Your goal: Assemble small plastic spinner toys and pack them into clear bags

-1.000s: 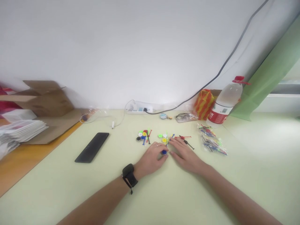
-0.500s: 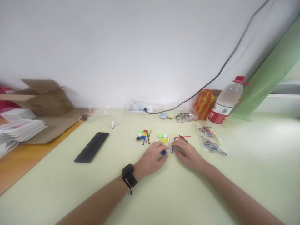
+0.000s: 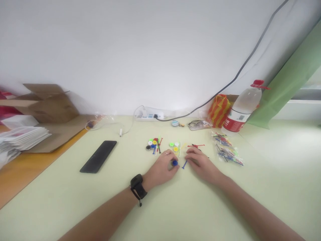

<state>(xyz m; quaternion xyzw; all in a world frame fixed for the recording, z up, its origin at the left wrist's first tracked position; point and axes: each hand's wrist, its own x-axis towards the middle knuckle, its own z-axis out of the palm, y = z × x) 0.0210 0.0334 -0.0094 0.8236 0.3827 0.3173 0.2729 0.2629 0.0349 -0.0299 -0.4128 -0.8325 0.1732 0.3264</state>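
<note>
Between the thumb and fingers of my left hand (image 3: 164, 166) is a small round blue disc (image 3: 175, 163). My right hand (image 3: 202, 164) is closed at the fingertips on a thin blue plastic stick (image 3: 184, 164), whose flared end points toward me. Just beyond my hands lie a white stick (image 3: 180, 149) and small discs, among them a yellow disc (image 3: 176, 149) and a green disc (image 3: 172, 144). A red stick (image 3: 196, 145) rests behind my right fingers. Farther left is a mixed pile of coloured discs and sticks (image 3: 154, 145).
A black phone-like slab (image 3: 98, 156) lies at left, near a cardboard box (image 3: 50, 107) and stacked white trays (image 3: 22, 140). Clear bags of sticks (image 3: 229, 154) lie at right, before a large bottle (image 3: 243, 108). A power strip (image 3: 149, 114) stands by the wall.
The blue stick has tilted, its lower end swinging slightly left and toward me. The blue disc shows more fully in my left hand, whose fingers have drawn back a little.
</note>
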